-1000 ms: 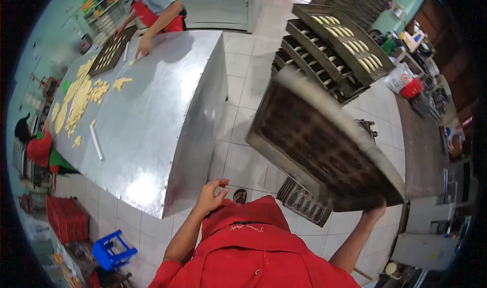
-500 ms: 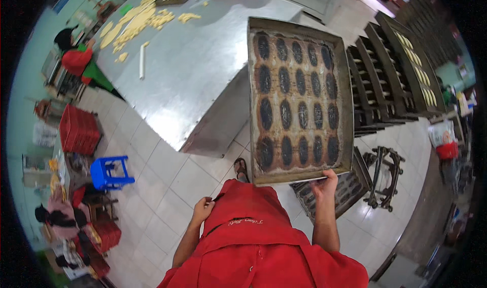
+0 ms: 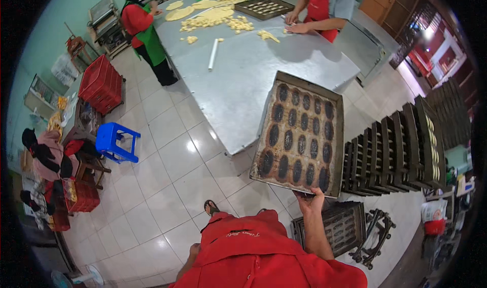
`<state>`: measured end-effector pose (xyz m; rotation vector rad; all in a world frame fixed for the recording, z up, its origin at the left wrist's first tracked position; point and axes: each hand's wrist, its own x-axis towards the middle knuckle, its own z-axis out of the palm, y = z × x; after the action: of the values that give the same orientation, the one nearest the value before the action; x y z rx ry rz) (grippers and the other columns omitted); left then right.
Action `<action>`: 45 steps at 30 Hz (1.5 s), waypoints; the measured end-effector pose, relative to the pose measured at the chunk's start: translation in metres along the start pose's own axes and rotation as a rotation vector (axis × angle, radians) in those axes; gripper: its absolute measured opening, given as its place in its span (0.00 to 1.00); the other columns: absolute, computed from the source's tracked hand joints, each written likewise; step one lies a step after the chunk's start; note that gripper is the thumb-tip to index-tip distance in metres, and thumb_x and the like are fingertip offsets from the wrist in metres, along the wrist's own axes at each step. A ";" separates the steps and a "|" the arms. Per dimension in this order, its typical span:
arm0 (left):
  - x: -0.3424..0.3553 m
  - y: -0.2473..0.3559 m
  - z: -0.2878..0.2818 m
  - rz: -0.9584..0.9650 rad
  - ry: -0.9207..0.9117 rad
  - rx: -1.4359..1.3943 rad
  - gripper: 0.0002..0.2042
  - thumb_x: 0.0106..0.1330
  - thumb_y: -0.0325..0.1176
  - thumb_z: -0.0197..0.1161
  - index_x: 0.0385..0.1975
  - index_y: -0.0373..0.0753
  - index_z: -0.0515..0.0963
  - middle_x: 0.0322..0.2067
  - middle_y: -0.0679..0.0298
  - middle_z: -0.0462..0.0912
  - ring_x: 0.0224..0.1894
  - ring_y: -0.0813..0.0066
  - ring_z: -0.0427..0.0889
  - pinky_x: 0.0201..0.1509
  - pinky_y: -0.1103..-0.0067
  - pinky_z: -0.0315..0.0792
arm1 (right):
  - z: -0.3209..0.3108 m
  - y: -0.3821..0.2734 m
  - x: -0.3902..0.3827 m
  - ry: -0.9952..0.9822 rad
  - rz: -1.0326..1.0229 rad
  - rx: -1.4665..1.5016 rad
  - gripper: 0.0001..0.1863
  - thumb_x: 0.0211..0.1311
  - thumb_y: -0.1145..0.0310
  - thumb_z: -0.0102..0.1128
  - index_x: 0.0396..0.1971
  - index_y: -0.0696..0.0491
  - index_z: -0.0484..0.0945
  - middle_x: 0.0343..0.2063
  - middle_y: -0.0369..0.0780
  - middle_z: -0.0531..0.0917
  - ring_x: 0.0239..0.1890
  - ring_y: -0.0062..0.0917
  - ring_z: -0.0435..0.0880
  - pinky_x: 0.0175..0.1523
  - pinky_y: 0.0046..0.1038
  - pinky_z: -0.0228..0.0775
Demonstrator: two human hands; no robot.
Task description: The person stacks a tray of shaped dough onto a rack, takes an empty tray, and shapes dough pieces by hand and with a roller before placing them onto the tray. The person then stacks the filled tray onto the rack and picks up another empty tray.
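My right hand [image 3: 313,201] grips the near edge of a worn metal baking tray [image 3: 299,136] with rows of dark oval marks and nothing on it, raised at the corner of the steel table [image 3: 208,95]. My left hand [image 3: 194,250] hangs low beside my red apron, its fingers mostly hidden. On the table lie dough pieces [image 3: 238,24], a white rolling pin [image 3: 213,54] and a tray of shaped dough [image 3: 264,8]. Below my right arm, more oval-marked trays [image 3: 335,226] rest on the floor beside a wheeled metal frame [image 3: 374,234].
Stacked dough-filled trays [image 3: 390,151] stand right. A blue stool [image 3: 116,141] and red crates [image 3: 99,87] are left. Co-workers stand at the table: one in green apron [image 3: 147,42], another in red apron [image 3: 319,9]. Others [image 3: 48,156] occupy the left edge.
The tray has swung from a tilted position low on the right to face upward before the table. My left hand has dropped beside the apron. The view has turned left.
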<state>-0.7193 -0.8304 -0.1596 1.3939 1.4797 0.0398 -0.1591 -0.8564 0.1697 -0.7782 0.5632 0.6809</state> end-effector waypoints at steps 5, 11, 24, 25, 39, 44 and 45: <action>-0.035 0.004 0.019 -0.025 0.064 0.020 0.19 0.62 0.45 0.59 0.41 0.34 0.81 0.35 0.54 0.85 0.37 0.64 0.84 0.42 0.71 0.76 | 0.017 0.005 -0.022 -0.009 0.056 0.102 0.12 0.48 0.72 0.49 0.34 0.60 0.67 0.44 0.54 0.72 0.46 0.53 0.74 0.58 0.68 0.64; -0.059 0.082 -0.079 -0.149 0.182 -0.396 0.13 0.64 0.37 0.60 0.39 0.32 0.78 0.29 0.59 0.82 0.31 0.70 0.81 0.33 0.76 0.76 | 0.025 0.031 -0.058 -0.079 0.174 -0.067 0.14 0.58 0.67 0.49 0.38 0.62 0.70 0.45 0.53 0.78 0.51 0.50 0.77 0.60 0.52 0.69; -0.032 0.031 -0.118 -0.259 0.470 -0.695 0.10 0.64 0.35 0.58 0.37 0.34 0.76 0.25 0.63 0.78 0.22 0.76 0.77 0.20 0.81 0.69 | 0.040 0.085 -0.066 -0.200 0.418 -0.350 0.19 0.61 0.54 0.48 0.33 0.56 0.76 0.35 0.41 0.83 0.42 0.34 0.82 0.55 0.39 0.72; -0.028 0.026 -0.103 -0.227 0.439 -0.658 0.10 0.64 0.35 0.59 0.37 0.34 0.76 0.26 0.62 0.79 0.23 0.75 0.77 0.23 0.79 0.72 | 0.043 0.087 -0.064 -0.185 0.381 -0.358 0.19 0.61 0.54 0.46 0.33 0.56 0.76 0.33 0.41 0.82 0.41 0.34 0.82 0.55 0.41 0.72; 0.036 0.073 -0.147 -0.203 0.391 -0.461 0.17 0.61 0.43 0.62 0.35 0.32 0.81 0.29 0.58 0.84 0.33 0.71 0.81 0.39 0.72 0.76 | 0.246 0.176 -0.056 -0.901 0.141 -0.956 0.13 0.68 0.65 0.52 0.44 0.58 0.73 0.34 0.42 0.81 0.31 0.30 0.82 0.39 0.29 0.76; 0.083 0.183 -0.237 -0.128 0.429 -0.481 0.13 0.66 0.37 0.58 0.36 0.32 0.79 0.26 0.62 0.81 0.27 0.76 0.78 0.31 0.78 0.72 | 0.300 0.146 -0.008 -0.586 -1.186 -1.500 0.20 0.60 0.66 0.62 0.48 0.62 0.71 0.37 0.45 0.74 0.35 0.32 0.74 0.42 0.30 0.69; 0.097 0.188 -0.249 -0.084 0.417 -0.505 0.13 0.66 0.37 0.58 0.37 0.32 0.79 0.27 0.61 0.82 0.28 0.75 0.79 0.33 0.77 0.73 | 0.302 0.141 -0.001 -0.546 -1.184 -1.498 0.20 0.60 0.66 0.62 0.48 0.62 0.71 0.37 0.45 0.74 0.35 0.32 0.74 0.42 0.30 0.69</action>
<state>-0.7308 -0.5508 0.0093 0.9417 1.7124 0.6409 -0.2003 -0.5469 0.2872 -1.9455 -1.0724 0.0312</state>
